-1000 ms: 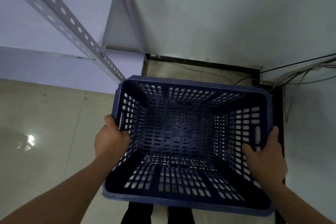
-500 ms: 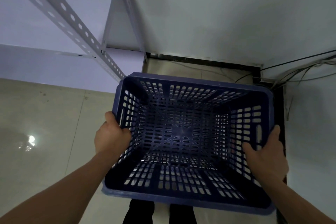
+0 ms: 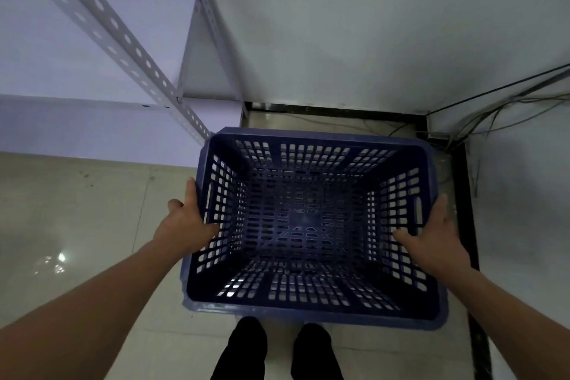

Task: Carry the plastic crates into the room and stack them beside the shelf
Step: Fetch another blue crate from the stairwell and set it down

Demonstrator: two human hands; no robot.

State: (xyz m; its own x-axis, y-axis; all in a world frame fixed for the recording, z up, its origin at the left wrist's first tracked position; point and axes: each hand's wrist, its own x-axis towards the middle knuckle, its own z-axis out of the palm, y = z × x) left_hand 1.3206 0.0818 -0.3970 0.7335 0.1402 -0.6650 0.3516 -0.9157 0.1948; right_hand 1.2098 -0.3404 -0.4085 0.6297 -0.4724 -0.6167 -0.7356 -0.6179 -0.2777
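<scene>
Blue plastic crate (image 3: 311, 157) sits low at the centre of the view, open side up and empty, its slotted walls and base showing pale floor (image 3: 77, 210) through the holes. It stands just beside the white metal shelf (image 3: 123, 40). The shelf's perforated upright runs down from 11 o'clock to meet the crate's far left corner, and whether they touch cannot be told. Nor can it be told whether the crate rests on the tiles or hangs just above them.

Both bare forearms reach forward from 7 and 5 o'clock, elbows out of view, wrists angled inward. The left hand (image 3: 185, 222) lies against the crate's 9 o'clock wall, thumb laid over the rim to the inside, fingers straight and splayed along the outside. The right hand (image 3: 438, 234) mirrors it at 3 o'clock, thumb resting on the inner wall, a finger pointing up along the rim. Neither is clenched; both look released, touching rather than gripping.

The person's dark trouser legs (image 3: 246, 345) stand at 6 o'clock, just behind the near rim. Loose cables (image 3: 493, 108) trail along the grey wall (image 3: 370, 25) at 2 o'clock, above a dark skirting strip.
</scene>
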